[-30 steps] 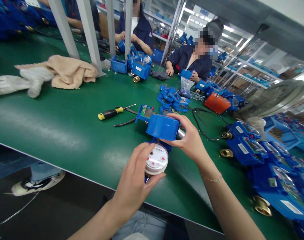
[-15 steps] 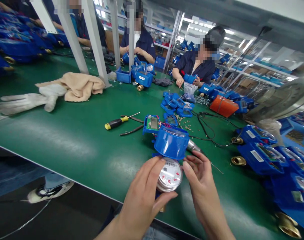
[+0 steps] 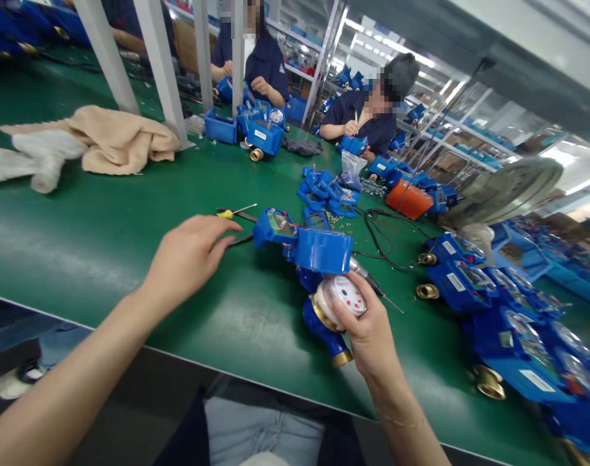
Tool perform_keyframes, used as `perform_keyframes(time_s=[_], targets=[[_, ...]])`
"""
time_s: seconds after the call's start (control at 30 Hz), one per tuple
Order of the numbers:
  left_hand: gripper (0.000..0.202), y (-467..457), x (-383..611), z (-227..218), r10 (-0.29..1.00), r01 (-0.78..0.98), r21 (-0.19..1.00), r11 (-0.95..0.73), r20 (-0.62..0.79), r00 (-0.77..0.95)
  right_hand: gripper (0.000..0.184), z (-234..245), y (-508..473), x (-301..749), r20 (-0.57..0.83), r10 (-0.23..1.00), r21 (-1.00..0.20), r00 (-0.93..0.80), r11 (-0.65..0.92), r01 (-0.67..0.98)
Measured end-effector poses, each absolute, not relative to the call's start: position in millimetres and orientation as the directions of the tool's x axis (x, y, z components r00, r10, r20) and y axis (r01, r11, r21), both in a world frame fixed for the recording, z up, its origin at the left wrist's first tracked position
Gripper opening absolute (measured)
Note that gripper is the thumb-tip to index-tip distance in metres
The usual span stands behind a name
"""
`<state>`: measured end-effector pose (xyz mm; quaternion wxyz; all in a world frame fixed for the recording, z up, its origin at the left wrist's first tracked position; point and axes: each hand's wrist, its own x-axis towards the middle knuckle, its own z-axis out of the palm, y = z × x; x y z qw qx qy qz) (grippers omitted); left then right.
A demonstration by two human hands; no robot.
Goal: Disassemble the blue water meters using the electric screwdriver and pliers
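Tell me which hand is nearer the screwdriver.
Left. The left hand is just beside the screwdriver, fingertips by its handle; the right hand is farther off to the right, holding the water meter.

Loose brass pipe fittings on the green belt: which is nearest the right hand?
The brass fitting right of the right hand, beside the blue water meters. Others lie farther: just above it, lower right, far up the belt.

Head-worn view, forward and down onto a green workbench (image 3: pixel 72 220)
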<state>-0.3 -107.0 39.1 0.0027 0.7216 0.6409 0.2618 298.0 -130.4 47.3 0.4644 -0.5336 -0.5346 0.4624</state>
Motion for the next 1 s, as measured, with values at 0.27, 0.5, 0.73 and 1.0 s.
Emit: perform_keyframes(time_s=[0.27, 0.5, 0.73, 1.0], targets=[[0.057, -45.0, -28.5, 15.7, 0.987, 0.982, 0.188, -0.036, 0.163, 0.005, 0.062, 42.2, -117.4, 311.4, -0.098, 0.995, -0.983, -0.012, -0.099, -0.153], [0.056, -93.3, -20.8, 49.5, 0.973, 0.960, 0.281, -0.016, 0.224, -0.049, 0.057, 35.8, -112.7, 317.8, -0.128, 0.992, -0.963, -0.010, -0.126, -0.239], [0.037, -154.4, 46.2, 41.3, 0.846, 0.668, 0.531, -0.520, 0.218, 0.486, 0.052, 35.7, -105.4, 323.2, -0.148, 0.988, -0.949, -0.053, -0.157, -0.272], [0.039, -129.9, 63.7, 56.1, 0.859, 0.651, 0.621, -0.437, 0.075, 0.506, 0.054, 33.2, -103.8, 327.0, -0.136, 0.988, -0.956, -0.076, -0.151, -0.253]])
